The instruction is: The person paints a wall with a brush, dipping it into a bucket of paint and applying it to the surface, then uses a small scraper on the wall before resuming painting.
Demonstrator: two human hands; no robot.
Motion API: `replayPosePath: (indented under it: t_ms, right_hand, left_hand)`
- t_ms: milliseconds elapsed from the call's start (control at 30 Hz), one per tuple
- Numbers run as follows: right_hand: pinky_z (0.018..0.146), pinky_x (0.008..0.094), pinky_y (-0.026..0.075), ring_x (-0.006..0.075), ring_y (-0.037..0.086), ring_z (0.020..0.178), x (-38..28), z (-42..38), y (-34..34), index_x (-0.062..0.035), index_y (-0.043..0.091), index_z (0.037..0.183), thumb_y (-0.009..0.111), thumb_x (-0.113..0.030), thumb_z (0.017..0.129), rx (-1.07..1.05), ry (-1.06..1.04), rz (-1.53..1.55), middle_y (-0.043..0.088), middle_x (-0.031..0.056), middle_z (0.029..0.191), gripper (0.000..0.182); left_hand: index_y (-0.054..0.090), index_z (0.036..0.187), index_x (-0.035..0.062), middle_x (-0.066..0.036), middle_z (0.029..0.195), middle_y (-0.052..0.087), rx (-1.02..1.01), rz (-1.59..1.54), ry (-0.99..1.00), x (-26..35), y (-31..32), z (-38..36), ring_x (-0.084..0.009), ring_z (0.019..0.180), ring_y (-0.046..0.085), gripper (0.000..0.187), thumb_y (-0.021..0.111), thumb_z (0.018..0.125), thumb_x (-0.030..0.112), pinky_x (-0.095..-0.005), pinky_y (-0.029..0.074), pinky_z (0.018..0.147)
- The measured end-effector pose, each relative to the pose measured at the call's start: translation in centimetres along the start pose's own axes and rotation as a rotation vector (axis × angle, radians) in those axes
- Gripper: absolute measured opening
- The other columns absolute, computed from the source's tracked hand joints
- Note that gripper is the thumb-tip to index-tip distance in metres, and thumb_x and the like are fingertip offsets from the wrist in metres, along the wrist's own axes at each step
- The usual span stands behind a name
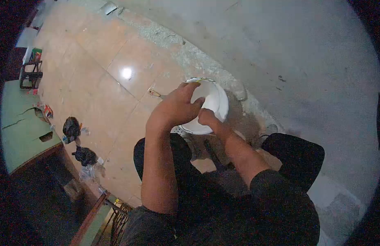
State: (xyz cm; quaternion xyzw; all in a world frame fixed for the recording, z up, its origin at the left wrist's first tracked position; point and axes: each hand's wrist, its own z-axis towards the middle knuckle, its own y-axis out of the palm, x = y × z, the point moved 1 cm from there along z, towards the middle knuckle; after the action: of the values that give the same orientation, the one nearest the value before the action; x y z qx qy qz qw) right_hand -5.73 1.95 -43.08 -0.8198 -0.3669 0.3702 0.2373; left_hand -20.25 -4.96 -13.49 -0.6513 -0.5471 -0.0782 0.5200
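A round white bucket [220, 100] stands on the floor between my knees, with pale white material inside. My left hand [176, 105] is over its left side, fingers apart and reaching to the far rim; the palm side is hidden. My right hand [208, 117] is closed at the near part of the bucket's opening, and what it grips, if anything, is too small to make out. A tool with a wooden handle [154, 93] lies on the tiles just left of the bucket, partly behind my left hand.
Black plastic bags [71, 128] and clear wrappers [87, 172] lie on the tiled floor [95, 82] at the left. A green board [21, 123] and a dark metal frame [31, 75] are at the far left. A grey wall [313, 74] rises at the right, with rubble along its foot.
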Motion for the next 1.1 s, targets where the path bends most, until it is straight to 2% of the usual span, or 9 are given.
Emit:
replayPosePath:
  t_ms: [167,333,467,567,767,900,1000,1033,1100]
  right_hand:
    - [0.082,0.0414,0.049,0.0372,0.06,0.091,-0.2,0.0,-0.1,-0.0037,0.064,0.087,0.055,-0.017,0.07,0.079,-0.013,0.276,0.063,0.0208,0.094,0.024]
    - [0.073,0.0439,0.052,0.035,0.064,0.084,-0.6,-2.0,-0.6,-0.0017,0.065,0.084,0.059,-0.013,0.066,-0.059,-0.126,-0.148,0.065,0.0194,0.089,0.023]
    - [0.073,0.0459,0.051,0.0358,0.064,0.082,-2.4,-3.7,-2.5,-0.0007,0.066,0.078,0.058,-0.012,0.066,-0.046,-0.121,0.056,0.065,0.0212,0.084,0.018]
    - [0.073,0.0456,0.051,0.0355,0.064,0.082,-0.8,-4.1,-1.3,-0.0011,0.065,0.076,0.058,-0.012,0.067,-0.005,-0.082,-0.1,0.064,0.0222,0.081,0.016]
    - [0.071,0.0468,0.051,0.0364,0.064,0.081,-0.2,-4.6,-0.1,0.0002,0.063,0.081,0.061,-0.014,0.067,0.044,-0.184,0.048,0.064,0.0219,0.08,0.02]
    - [0.076,0.0457,0.048,0.037,0.06,0.082,-0.1,-6.2,-1.8,0.0,0.064,0.085,0.057,-0.013,0.067,0.041,-0.001,0.015,0.062,0.0205,0.082,0.023]
    - [0.076,0.043,0.049,0.0337,0.062,0.083,1.1,-5.6,-2.1,0.0012,0.065,0.089,0.056,-0.015,0.069,0.061,-0.347,-0.017,0.064,0.0216,0.09,0.027]
    - [0.076,0.043,0.049,0.0337,0.062,0.083,2.1,-5.6,-2.4,0.0012,0.065,0.089,0.056,-0.015,0.069,0.067,-0.345,-0.019,0.064,0.0216,0.09,0.027]
    - [0.073,0.0431,0.05,0.0311,0.062,0.08,4.2,-6.4,-3.6,-0.0005,0.065,0.089,0.059,-0.022,0.07,0.028,-0.221,0.446,0.064,0.019,0.09,0.029]
  left_hand:
    - [0.046,0.126,0.0037,-0.019,0.122,0.053,-0.001,-0.028,-0.015,0.1,-0.4,-0.6,-0.0339,0.106,0.056,0.048,0.057,0.087,0.029,-0.0405,0.045,0.091]
    - [0.049,0.122,0.0012,-0.023,0.12,0.053,0.041,-0.039,0.039,-0.1,-0.2,-0.9,-0.0358,0.108,0.053,0.046,0.056,0.085,0.027,-0.0404,0.041,0.093]
    - [0.048,0.123,-0.001,-0.023,0.12,0.053,-0.012,-0.064,0.023,0.1,-0.6,-0.6,-0.0362,0.11,0.052,0.047,0.056,0.084,0.026,-0.0393,0.041,0.094]
    - [0.048,0.126,0.0052,-0.017,0.121,0.054,-0.006,-0.026,0.015,-0.3,-0.3,-0.4,-0.031,0.102,0.058,0.046,0.057,0.087,0.028,-0.0391,0.046,0.089]
    - [0.046,0.127,0.0061,-0.018,0.124,0.052,-0.036,0.061,0.026,0.4,0.4,-0.5,-0.0316,0.104,0.057,0.048,0.056,0.087,0.031,-0.0398,0.046,0.09]
    - [0.045,0.128,0.0075,-0.018,0.125,0.051,-0.079,0.093,0.018,0.8,0.2,-0.5,-0.0316,0.105,0.057,0.048,0.055,0.088,0.032,-0.0398,0.045,0.09]
    - [0.044,0.13,0.0088,-0.018,0.126,0.05,-0.112,0.081,-0.018,1.2,-0.2,-0.2,-0.0316,0.106,0.057,0.049,0.054,0.088,0.032,-0.0405,0.045,0.092]
    - [0.044,0.13,0.0088,-0.018,0.126,0.05,-0.11,0.083,-0.012,1.2,-0.2,-0.2,-0.0316,0.106,0.057,0.049,0.054,0.088,0.032,-0.0405,0.045,0.092]
    - [0.044,0.13,0.0091,-0.018,0.126,0.05,-0.115,0.127,-0.008,0.7,0.0,0.2,-0.0317,0.105,0.057,0.049,0.053,0.088,0.032,-0.0409,0.045,0.091]
